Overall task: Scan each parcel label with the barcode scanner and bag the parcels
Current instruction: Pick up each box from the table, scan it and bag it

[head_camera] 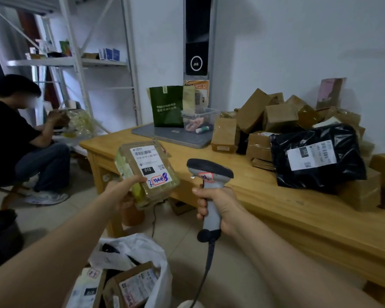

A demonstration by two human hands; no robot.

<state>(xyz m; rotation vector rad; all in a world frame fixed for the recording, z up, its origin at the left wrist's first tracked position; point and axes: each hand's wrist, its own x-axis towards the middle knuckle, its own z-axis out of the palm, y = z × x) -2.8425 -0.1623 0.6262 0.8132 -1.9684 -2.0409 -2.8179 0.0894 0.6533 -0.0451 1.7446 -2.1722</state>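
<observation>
1. Left hand (122, 192): the thumb is pressed flat on the front face of the parcel (147, 172), at the lower-left corner of its label (150, 163). The other fingers go round behind, out of sight. It's a clamped grip with the parcel held in the air, just off the table's near corner.
2. Right hand (218, 205): the fingers are curled tight round the grip of the barcode scanner (210, 172). Can't tell if the trigger is pressed.
3. Parcel: a tape-wrapped box, tilted. Its long axis runs from upper left down to lower right. The label faces the camera, with the barcode strip at its top end.
4. Key relation: the scanner head sits just right of the parcel, about level with the label's lower half and not touching it. The nose seems to point left and away, so it runs along the label rather than at it. Judgement: the scan needs the nose swung onto the barcode strip, or the label turned toward the scanner.
5. Scanner cable (206, 267) hangs from the grip's base toward the floor.
6. White bag (142, 247) lies open on the floor below both hands, with labelled parcels already inside. Judgement: this parcel drops there after the scan, and the left hand is nearer.
7. Table (276, 196): the black poly parcel (316, 156) and the cardboard boxes (276, 116) are piled at its right end, probably still to scan.
</observation>
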